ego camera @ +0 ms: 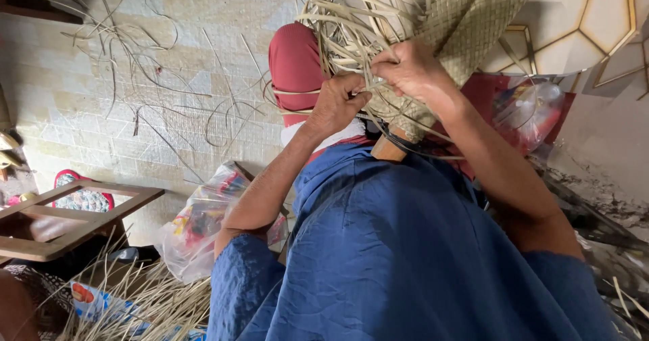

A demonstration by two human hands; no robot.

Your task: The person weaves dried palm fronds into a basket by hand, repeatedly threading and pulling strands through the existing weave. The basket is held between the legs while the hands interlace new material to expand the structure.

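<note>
Head view showed both hands raised at a half-woven palm-leaf basket at the far centre of the scene. Left hand was curled, pinching a loose pale strip between thumb and fingers. Right hand, just beside it, was closed tight around other strips at the basket's unfinished edge. Blue sleeves covered the near arms. Stray strips lay on the tiled floor at far left, with a wooden frame and a plastic bag nearer on the left.
</note>
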